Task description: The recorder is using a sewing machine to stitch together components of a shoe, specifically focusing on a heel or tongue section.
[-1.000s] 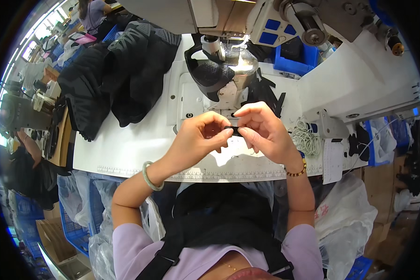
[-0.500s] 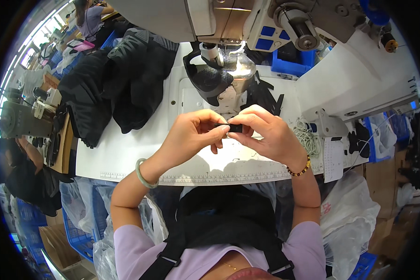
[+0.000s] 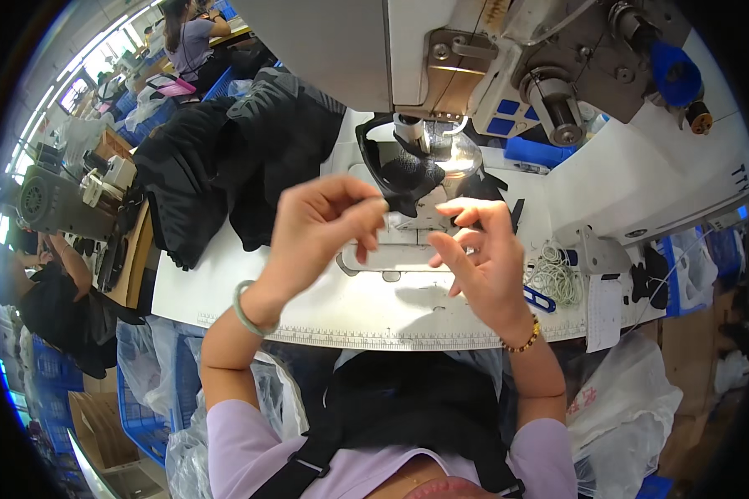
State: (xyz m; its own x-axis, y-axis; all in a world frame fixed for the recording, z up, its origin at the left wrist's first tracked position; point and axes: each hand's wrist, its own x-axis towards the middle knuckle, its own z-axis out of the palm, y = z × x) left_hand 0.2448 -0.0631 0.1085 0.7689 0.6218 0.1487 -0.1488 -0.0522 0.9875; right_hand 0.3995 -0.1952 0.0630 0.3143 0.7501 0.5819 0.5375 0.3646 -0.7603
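Observation:
My left hand (image 3: 329,233) is raised over the table in front of the sewing machine (image 3: 433,83), thumb and fingers pinched. Whatever may be between its fingertips is too small to make out. A short way to the right, my right hand (image 3: 481,254) hangs with thumb and fingers apart and nothing seen in it. Beyond both hands, a curved black fabric piece (image 3: 404,170) with a mesh part sits at the machine's needle area, under a bright lamp spot. Blue-handled thread snips (image 3: 539,299) lie on the table beside my right wrist.
Dark knitted fabric pieces (image 3: 258,158) are heaped at the left of the white table (image 3: 225,287). A tangle of pale cord (image 3: 553,274) and a paper tag (image 3: 603,312) are at the right. A ruler strip (image 3: 374,339) runs along the front edge. Plastic-lined blue crates (image 3: 146,416) stand below.
My hands, which held a small black piece together, have moved apart, and that piece no longer shows. The view has shifted, and the blue snips now show beside my right wrist.

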